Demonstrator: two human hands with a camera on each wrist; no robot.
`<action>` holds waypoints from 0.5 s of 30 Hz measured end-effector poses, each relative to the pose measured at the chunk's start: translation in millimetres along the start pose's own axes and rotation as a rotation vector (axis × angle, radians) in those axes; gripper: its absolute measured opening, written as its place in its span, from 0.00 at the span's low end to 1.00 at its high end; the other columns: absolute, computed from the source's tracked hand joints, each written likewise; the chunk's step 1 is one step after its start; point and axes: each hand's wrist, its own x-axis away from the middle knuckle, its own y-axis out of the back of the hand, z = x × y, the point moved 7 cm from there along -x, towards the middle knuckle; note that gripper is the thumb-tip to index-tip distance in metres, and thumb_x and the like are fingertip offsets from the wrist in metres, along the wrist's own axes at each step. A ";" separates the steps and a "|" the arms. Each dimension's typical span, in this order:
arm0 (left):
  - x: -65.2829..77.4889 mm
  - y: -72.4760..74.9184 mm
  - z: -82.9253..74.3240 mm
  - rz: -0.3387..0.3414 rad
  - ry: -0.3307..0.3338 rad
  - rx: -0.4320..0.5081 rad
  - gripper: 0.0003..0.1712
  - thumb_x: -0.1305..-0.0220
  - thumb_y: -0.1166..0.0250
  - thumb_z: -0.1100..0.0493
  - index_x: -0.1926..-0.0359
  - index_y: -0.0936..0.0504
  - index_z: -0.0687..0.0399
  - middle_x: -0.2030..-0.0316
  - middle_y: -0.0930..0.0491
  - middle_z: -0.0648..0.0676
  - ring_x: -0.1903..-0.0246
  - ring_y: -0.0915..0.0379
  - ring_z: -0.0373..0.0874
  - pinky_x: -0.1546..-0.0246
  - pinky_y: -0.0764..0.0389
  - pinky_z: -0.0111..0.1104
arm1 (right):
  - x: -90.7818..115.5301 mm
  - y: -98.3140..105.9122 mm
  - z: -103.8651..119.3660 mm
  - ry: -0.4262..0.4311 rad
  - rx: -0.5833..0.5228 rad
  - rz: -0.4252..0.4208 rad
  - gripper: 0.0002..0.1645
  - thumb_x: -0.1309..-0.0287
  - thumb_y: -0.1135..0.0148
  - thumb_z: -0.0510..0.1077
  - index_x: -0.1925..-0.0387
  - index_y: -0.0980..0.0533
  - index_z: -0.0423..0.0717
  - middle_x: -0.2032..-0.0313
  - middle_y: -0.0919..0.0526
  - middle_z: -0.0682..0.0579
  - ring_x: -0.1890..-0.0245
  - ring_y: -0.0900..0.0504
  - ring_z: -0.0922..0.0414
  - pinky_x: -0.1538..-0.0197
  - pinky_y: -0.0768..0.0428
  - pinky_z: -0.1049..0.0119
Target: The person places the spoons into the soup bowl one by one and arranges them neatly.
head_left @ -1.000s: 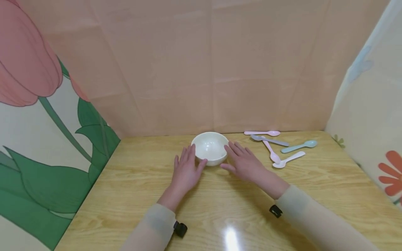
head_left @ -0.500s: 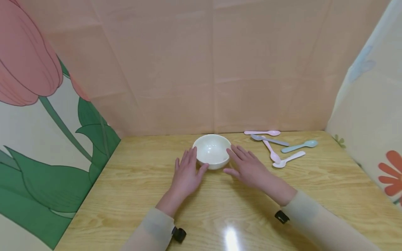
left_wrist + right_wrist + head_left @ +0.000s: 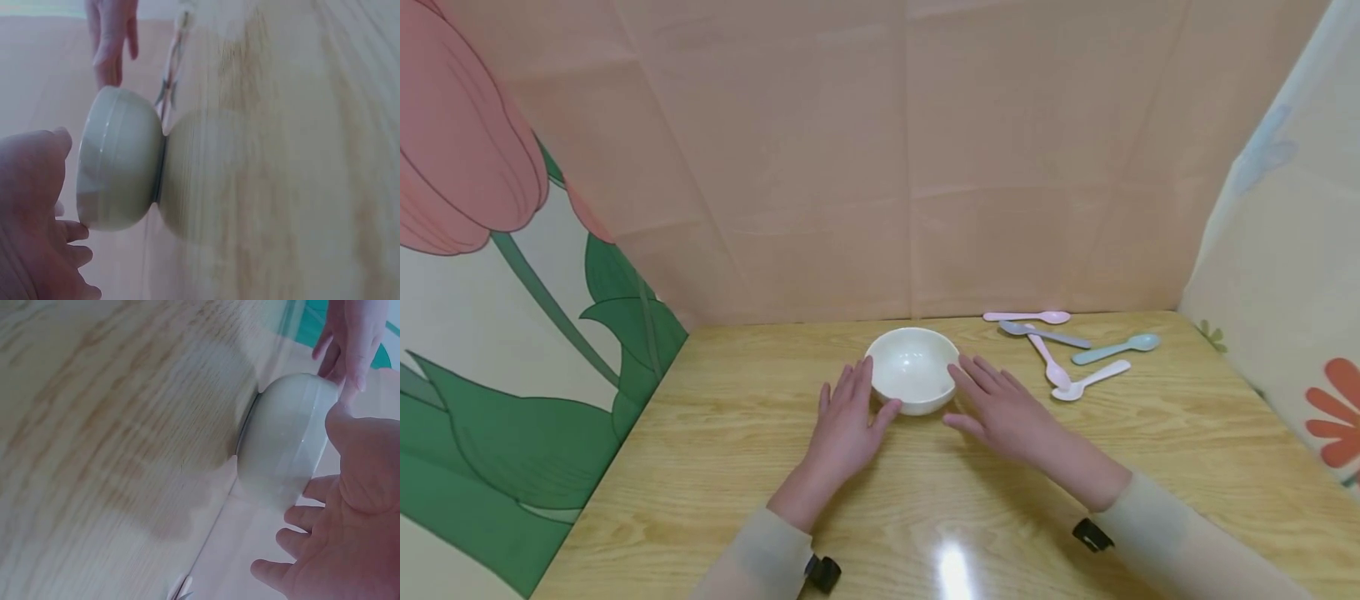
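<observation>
- While the white bowl is standing upright toward the back of the wooden bench, my left hand is touching its left side, fingers stretching out, relaxed!
- Over on the other flank, my right hand is reaching in too, fingers loosely straight, fingertips touching the bowl!
- Out to the right, a grey-purple spoon is crossing a pink spoon, and a white spoon is meeting that pink one's scoop!
- A pale blue spoon is lying beside them, another pink spoon hugging the back edge!
</observation>
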 end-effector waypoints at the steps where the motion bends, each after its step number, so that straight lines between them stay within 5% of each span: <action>1: -0.1 -0.1 0.0 0.000 0.000 0.002 0.50 0.28 0.55 0.27 0.19 0.54 0.52 0.24 0.45 0.59 0.23 0.57 0.54 0.27 0.60 0.57 | 0.7 0.4 -0.1 0.002 0.000 -0.002 0.46 0.30 0.46 0.66 0.24 0.41 0.41 0.25 0.43 0.39 0.26 0.45 0.38 0.30 0.41 0.35; 9: -3.2 0.5 1.4 -0.036 0.000 0.045 0.48 0.27 0.55 0.29 0.20 0.51 0.54 0.25 0.41 0.60 0.25 0.50 0.56 0.26 0.61 0.54 | 5.6 5.6 0.9 0.006 -0.008 -0.009 0.46 0.30 0.45 0.65 0.24 0.40 0.41 0.25 0.41 0.38 0.26 0.46 0.38 0.30 0.42 0.35; 15: -10.9 -4.0 5.4 -0.028 0.040 0.129 0.48 0.26 0.59 0.28 0.19 0.52 0.52 0.23 0.47 0.58 0.23 0.58 0.52 0.25 0.61 0.52 | 7.0 4.4 -2.6 0.003 -0.005 -0.002 0.46 0.29 0.46 0.65 0.23 0.42 0.42 0.25 0.41 0.42 0.25 0.47 0.39 0.29 0.44 0.36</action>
